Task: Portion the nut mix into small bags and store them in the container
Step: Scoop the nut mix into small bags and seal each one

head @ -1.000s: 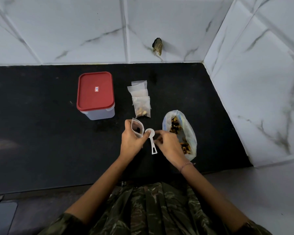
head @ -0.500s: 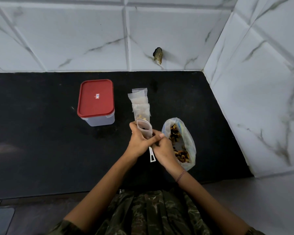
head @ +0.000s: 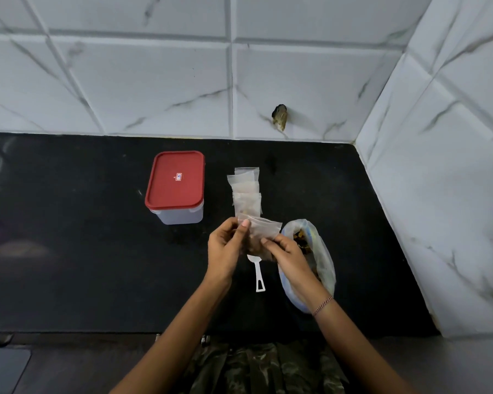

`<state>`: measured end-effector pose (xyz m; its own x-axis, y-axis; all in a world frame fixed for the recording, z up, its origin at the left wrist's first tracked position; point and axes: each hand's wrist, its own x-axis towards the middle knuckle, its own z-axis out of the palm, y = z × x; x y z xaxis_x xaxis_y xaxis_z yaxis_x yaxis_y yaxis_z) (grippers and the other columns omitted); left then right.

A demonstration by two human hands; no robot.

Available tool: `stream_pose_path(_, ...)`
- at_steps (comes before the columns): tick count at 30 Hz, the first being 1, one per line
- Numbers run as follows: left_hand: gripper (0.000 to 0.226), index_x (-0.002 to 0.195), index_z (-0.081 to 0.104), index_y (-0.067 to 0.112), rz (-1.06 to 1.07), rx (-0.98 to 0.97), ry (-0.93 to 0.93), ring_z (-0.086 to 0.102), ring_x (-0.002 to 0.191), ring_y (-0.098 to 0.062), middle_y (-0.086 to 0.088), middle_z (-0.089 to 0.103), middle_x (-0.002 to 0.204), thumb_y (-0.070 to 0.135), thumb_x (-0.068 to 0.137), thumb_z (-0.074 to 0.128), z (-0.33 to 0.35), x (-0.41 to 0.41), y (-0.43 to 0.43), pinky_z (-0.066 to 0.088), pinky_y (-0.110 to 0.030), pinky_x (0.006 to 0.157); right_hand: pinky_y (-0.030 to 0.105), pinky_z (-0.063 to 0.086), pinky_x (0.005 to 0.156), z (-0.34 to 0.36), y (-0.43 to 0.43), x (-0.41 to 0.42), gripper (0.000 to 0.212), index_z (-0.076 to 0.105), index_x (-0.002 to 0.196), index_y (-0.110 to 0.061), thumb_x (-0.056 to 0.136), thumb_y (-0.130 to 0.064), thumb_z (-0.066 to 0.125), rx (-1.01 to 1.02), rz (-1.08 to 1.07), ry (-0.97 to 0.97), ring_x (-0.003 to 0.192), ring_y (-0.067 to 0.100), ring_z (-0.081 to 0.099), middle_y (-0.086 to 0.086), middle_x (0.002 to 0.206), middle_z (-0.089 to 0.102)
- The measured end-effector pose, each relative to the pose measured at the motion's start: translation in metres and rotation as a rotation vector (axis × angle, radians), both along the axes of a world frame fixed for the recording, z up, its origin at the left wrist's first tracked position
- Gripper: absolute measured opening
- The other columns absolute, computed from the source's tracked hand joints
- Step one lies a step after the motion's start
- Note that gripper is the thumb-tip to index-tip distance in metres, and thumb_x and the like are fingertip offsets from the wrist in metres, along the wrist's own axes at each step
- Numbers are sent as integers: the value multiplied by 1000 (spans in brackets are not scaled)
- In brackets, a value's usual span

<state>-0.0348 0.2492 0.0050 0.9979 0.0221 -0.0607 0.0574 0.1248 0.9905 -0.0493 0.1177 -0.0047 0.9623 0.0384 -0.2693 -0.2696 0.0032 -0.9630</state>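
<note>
Above the black counter (head: 69, 237), both hands hold one small clear bag (head: 264, 230) with some nut mix in its bottom. My left hand (head: 225, 248) pinches the bag's left top edge; my right hand (head: 288, 257) grips its right side. A white scoop (head: 257, 273) lies on the counter below the bag, its bowl partly hidden. The big open bag of nut mix (head: 322, 257) lies right of my right hand. Behind the held bag lies a row of small bags (head: 246, 191). The container (head: 177, 189), clear with a red lid on, stands to the left.
White marble-look tiled walls close the back (head: 154, 89) and the right side (head: 439, 180) of the counter. A dark stub (head: 280, 116) sticks out of the back wall. The counter's front edge runs near my body.
The scoop has been put down on the counter. Both hands lifted the small bag and now hold it flat by its top, further from my body. The camera tilted slightly.
</note>
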Motion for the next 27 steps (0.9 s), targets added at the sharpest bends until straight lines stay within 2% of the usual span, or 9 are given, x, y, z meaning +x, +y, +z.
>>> stream_pose_path(2, 16, 92, 68, 6, 26, 6, -9, 68, 80, -19, -5, 70, 84, 16, 95, 55, -2, -1, -1, 56, -32, 70, 25, 50, 90, 0, 2, -1, 27, 61, 115, -19, 89, -27, 60, 36, 0, -23, 106, 8, 63, -2, 112, 68)
stream_pose_path(4, 17, 93, 68, 5, 31, 16, -14, 68, 83, -27, -10, 70, 87, 17, 95, 56, -2, -2, -3, 57, -37, 73, 21, 51, 85, 2, 5, 0, 43, 56, 119, -17, 82, -37, 65, 43, -49, -40, 106, 7, 62, -1, 115, 65)
stream_pose_path(5, 17, 94, 68, 5, 32, 17, -18, 68, 86, -30, -11, 71, 88, 17, 94, 56, -2, -3, -4, 57, -42, 75, 18, 51, 80, 3, 7, 1, 45, 55, 119, -15, 81, -37, 66, 41, -90, -50, 104, 6, 62, 0, 114, 64)
stream_pose_path(7, 16, 95, 68, 6, 37, 7, -19, 68, 88, -32, -11, 71, 89, 17, 94, 57, 0, -6, -7, 57, -47, 78, 17, 52, 76, 7, 11, 3, 41, 56, 116, -14, 82, -33, 67, 46, -165, -74, 101, 8, 62, 1, 111, 64)
stream_pose_path(12, 25, 95, 68, 3, 55, -17, -36, 68, 87, -36, -15, 70, 89, 26, 89, 59, 3, -9, -10, 57, -52, 77, 27, 56, 76, 6, 16, 8, 32, 64, 108, -7, 81, -22, 71, 114, -263, -98, 98, 17, 67, 5, 103, 69)
stream_pose_path(16, 26, 91, 65, 3, 77, 8, -75, 66, 81, -28, -15, 67, 85, 28, 89, 57, 6, -10, -14, 56, -47, 74, 27, 56, 75, 8, 17, 6, 22, 67, 100, -10, 81, -19, 71, 198, -297, -106, 93, 17, 68, 6, 96, 72)
stream_pose_path(20, 21, 86, 63, 5, 121, 18, -105, 64, 80, -28, -14, 65, 83, 23, 92, 55, 8, -11, -17, 55, -46, 71, 24, 55, 72, 11, 20, 8, 18, 68, 97, -8, 82, -18, 69, 229, -341, -127, 92, 18, 69, 7, 95, 72)
stream_pose_path(24, 19, 80, 60, 11, 190, 26, -131, 59, 70, -17, -4, 62, 75, 15, 97, 52, 11, -11, -23, 52, -34, 62, 33, 57, 78, 13, 26, 10, 20, 66, 101, -11, 84, -22, 66, 239, -357, -142, 95, 21, 68, 8, 100, 70)
stream_pose_path(27, 22, 76, 59, 17, 262, 33, -137, 54, 70, -20, -3, 59, 73, 24, 96, 51, 11, -7, -26, 49, -46, 65, 39, 57, 82, 12, 32, 12, 19, 65, 101, -13, 88, -25, 61, 213, -373, -165, 98, 22, 66, 7, 102, 69)
